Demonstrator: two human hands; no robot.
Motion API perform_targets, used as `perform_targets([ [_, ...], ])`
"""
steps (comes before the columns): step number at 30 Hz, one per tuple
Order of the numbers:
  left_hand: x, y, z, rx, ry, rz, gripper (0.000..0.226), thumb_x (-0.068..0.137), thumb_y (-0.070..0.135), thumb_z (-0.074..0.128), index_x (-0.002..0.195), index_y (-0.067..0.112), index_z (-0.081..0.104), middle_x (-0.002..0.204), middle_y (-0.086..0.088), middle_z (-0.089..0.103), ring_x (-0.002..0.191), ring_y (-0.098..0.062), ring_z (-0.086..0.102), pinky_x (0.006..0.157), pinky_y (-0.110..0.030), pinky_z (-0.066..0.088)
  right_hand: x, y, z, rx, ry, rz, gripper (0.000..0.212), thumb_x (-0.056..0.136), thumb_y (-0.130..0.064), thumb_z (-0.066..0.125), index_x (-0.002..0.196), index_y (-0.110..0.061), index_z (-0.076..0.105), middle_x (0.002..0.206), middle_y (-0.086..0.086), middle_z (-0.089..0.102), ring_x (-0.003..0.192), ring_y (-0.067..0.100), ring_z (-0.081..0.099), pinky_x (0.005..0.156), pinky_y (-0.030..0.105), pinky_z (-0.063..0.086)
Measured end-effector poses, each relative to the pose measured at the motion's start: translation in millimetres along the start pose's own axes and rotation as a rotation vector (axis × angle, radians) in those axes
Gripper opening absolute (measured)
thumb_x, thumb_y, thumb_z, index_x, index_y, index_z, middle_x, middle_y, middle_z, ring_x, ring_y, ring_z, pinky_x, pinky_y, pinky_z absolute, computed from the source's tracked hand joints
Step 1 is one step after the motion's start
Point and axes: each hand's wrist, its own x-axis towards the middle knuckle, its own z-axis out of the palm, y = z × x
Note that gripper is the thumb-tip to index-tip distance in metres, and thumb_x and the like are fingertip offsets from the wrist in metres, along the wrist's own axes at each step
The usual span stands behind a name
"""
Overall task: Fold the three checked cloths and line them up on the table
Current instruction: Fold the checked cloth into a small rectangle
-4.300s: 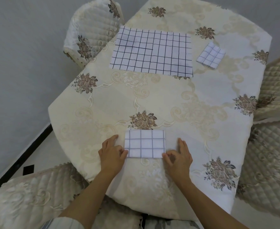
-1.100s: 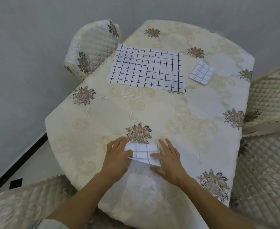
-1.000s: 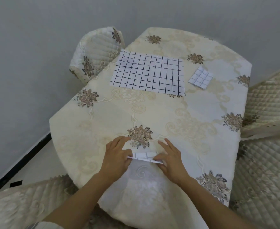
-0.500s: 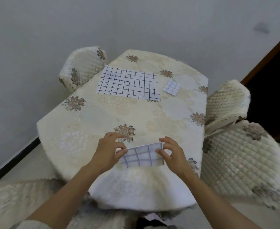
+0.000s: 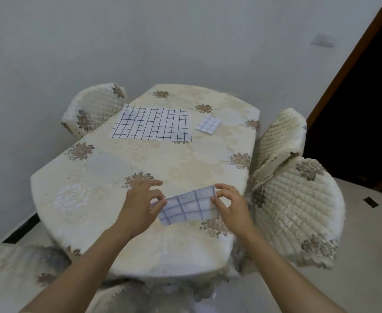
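On the table [image 5: 185, 163] an open checked cloth [image 5: 151, 126] lies flat at the far end, a folded cloth [image 5: 188, 206] is held over the near edge, pinched at its ends by the left hand [image 5: 140, 204] and right hand [image 5: 232, 206], and a small folded square [image 5: 208, 124] sits just right of the open one.

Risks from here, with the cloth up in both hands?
1. The left hand and right hand pinch the held cloth only at its ends, in the air and tilted; its layers may slip open.
2. The small folded cloth lies skewed to the big cloth beside it, which is unfolded; a row lined up there may come out crooked or crowded.
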Motion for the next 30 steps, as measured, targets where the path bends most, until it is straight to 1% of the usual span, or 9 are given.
perform_targets([
  [6,2.7,108.5,51.8,0.054,0.011,0.016,0.014,0.085,0.026,0.07,0.077,0.035,0.063,0.128,0.006,0.058,0.122,-0.022,0.047,0.099,-0.041,0.035,-27.9,46.9,-106.7,0.13,0.009,0.031,0.013,0.085,-0.036,0.067,0.073,-0.035,0.062,0.125,-0.015,0.054,0.12,0.005,0.05,0.102,0.046,0.043],
  [8,4.4,145.3,69.3,0.059,0.018,0.014,0.015,0.084,0.021,0.073,0.078,0.032,0.065,0.129,0.006,0.057,0.122,-0.021,0.045,0.097,-0.04,0.035,-37.7,58.3,-142.8,0.149,0.022,0.05,0.011,0.085,-0.034,0.069,0.075,-0.03,0.065,0.124,-0.012,0.056,0.117,0.007,0.054,0.099,0.045,0.046],
  [11,10.6,196.7,94.2,0.048,0.004,0.055,0.007,0.085,0.027,0.068,0.08,0.031,0.065,0.13,0.008,0.056,0.123,-0.019,0.042,0.097,-0.048,0.039,-48.1,69.6,-196.0,0.155,0.078,0.041,0.011,0.087,-0.021,0.07,0.076,-0.018,0.067,0.121,-0.004,0.059,0.111,0.005,0.056,0.092,0.029,0.048],
  [16,44.2,257.6,125.1,0.049,-0.018,0.113,0.004,0.084,0.035,0.062,0.081,0.032,0.064,0.131,0.01,0.053,0.124,-0.018,0.04,0.098,-0.05,0.038,-42.5,86.4,-264.7,0.149,0.166,0.015,0.009,0.085,-0.018,0.072,0.077,-0.016,0.069,0.12,-0.008,0.058,0.11,-0.009,0.049,0.085,0.005,0.036],
  [17,53.4,265.2,130.0,0.048,-0.024,0.123,0.004,0.084,0.034,0.063,0.081,0.032,0.064,0.131,0.01,0.053,0.124,-0.017,0.04,0.098,-0.049,0.038,-39.7,90.5,-274.2,0.152,0.189,0.015,0.01,0.085,-0.019,0.072,0.075,-0.019,0.068,0.12,-0.01,0.058,0.111,-0.008,0.049,0.088,0.005,0.035],
  [20,81.9,282.4,148.2,0.047,-0.03,0.14,0.012,0.086,0.022,0.071,0.08,0.031,0.064,0.13,0.008,0.055,0.123,-0.019,0.042,0.099,-0.042,0.036,-29.8,104.7,-296.5,0.147,0.239,0.022,0.02,0.085,-0.019,0.072,0.071,-0.03,0.062,0.12,-0.008,0.059,0.114,0.0,0.051,0.096,0.02,0.038],
  [22,102.0,289.3,164.2,0.034,-0.035,0.142,0.013,0.085,0.019,0.072,0.081,0.029,0.065,0.131,0.006,0.055,0.122,-0.02,0.043,0.098,-0.039,0.034,-19.0,114.5,-310.4,0.118,0.24,0.033,0.021,0.086,-0.019,0.071,0.071,-0.031,0.061,0.121,-0.007,0.06,0.114,0.004,0.053,0.098,0.025,0.039],
  [26,148.7,295.6,196.3,-0.03,-0.009,0.155,0.002,0.084,0.029,0.065,0.082,0.028,0.065,0.131,0.007,0.054,0.121,-0.017,0.041,0.096,-0.037,0.033,19.7,130.7,-342.3,0.043,0.222,0.044,0.016,0.085,-0.019,0.07,0.072,-0.024,0.063,0.119,-0.014,0.059,0.112,0.001,0.053,0.096,0.025,0.039],
  [30,192.6,300.1,219.4,-0.117,0.095,0.086,0.01,0.083,0.014,0.072,0.082,0.022,0.067,0.128,0.004,0.057,0.116,-0.015,0.043,0.094,-0.029,0.031,77.1,143.8,-368.5,-0.055,0.145,0.043,0.01,0.085,-0.021,0.071,0.076,-0.018,0.067,0.117,-0.011,0.059,0.11,-0.001,0.052,0.093,0.023,0.039],
])
